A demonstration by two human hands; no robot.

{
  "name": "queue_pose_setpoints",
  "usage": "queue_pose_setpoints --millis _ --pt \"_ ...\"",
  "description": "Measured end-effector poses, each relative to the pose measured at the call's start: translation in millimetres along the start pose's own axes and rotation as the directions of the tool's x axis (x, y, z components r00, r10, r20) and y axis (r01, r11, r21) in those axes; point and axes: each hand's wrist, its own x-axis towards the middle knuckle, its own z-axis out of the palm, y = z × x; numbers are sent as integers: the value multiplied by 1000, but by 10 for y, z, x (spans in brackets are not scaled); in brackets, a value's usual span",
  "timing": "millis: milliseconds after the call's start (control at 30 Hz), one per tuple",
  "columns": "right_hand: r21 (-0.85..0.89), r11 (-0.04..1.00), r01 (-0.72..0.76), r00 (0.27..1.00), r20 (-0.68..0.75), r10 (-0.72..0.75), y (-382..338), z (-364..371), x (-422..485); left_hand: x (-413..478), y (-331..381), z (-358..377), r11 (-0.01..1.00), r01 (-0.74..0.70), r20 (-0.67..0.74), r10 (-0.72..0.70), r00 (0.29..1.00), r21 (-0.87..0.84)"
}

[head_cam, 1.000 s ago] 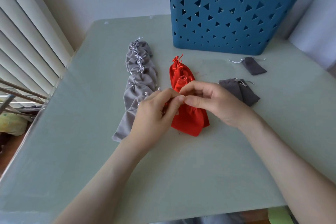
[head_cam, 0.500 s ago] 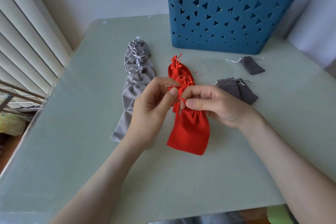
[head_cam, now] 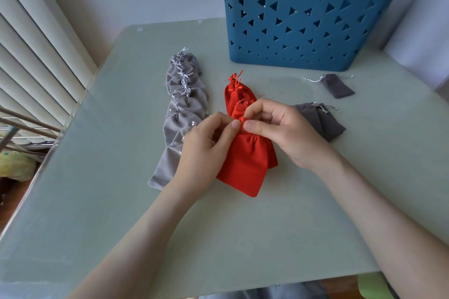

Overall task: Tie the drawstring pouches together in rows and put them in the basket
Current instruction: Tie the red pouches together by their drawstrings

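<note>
1. While the row of red fabric drawstring pouches (head_cam: 244, 167) lies mid-table on the pale green table top (head_cam: 218, 238), both hands work at the neck of its nearest pouch.
2. The left hand (head_cam: 206, 145) pinches the thin red cord (head_cam: 241, 119) between thumb and forefinger. The right hand (head_cam: 281, 133) pinches the same cord from the opposite side, thumb tips almost meeting.
3. Step in hand, as judged: tying the nearest red pouch onto its row. The knot sits behind the fingertips, so whether it is drawn tight cannot be told.
4. The row of light grey velvet pouches (head_cam: 184, 104) lies just left of the red row, strung together, its near end partly under the left hand.
5. A small pile of dark grey pouches (head_cam: 325, 126) lies just beyond the right hand. The single dark grey pouch (head_cam: 336, 86) lies apart, nearer the basket.
6. The blue plastic basket with triangular cut-outs (head_cam: 303, 39) stands at the far edge, its inside out of view.
7. The next move calls for an even, opposed pull on the cord ends to seat the knot without loosening the gathered neck.
</note>
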Motion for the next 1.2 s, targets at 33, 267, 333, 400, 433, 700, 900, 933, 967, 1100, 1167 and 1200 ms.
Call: queue_pose_setpoints --millis 33,267,333,400,433,700,900,933,967,1100,1167,1200 --pt "-19 1000 6 1000 0 -6 8 7 2 0 -4 8 1000 7 2 -7 1000 -12" --pt "-131 991 7 1000 31 -3 9 71 -5 -16 -1 52 999 32 -65 -32 997 7" --pt "-121 993 -4 1000 -17 2 16 89 1 -30 -18 65 999 5 -82 -2 997 34" --pt "-107 994 -8 998 -55 2 20 90 8 -35 -35 68 996 -46 -59 50 997 78" --pt "-105 994 -2 998 -69 -5 24 87 10 -31 -34 67 994 -67 -24 69 997 86" --pt "-305 931 201 969 -80 -235 -11 66 9 40 -82 -35 982 24 303 35 952 -187" --pt "-411 875 256 958 -13 -287 28 38 19 39 -40 -21 930 152 373 -18 928 -334" --pt "-368 900 232 968 -8 -252 25 31 15 40 -31 -20 928 157 379 -19 925 -338" --pt "-305 933 192 979 1 -202 13 31 7 37 -16 -19 928 159 379 -21 925 -336" --pt "-136 989 59 998 35 -55 -10 26 -14 41 -36 -9 977 76 229 -28 973 -201" --pt "-120 992 34 999 42 -29 -13 6 -11 40 -65 -3 972 90 135 -62 989 -215" --pt "-96 995 19 999 50 -14 -14 -2 -8 39 -65 -5 969 91 101 -70 992 -230"
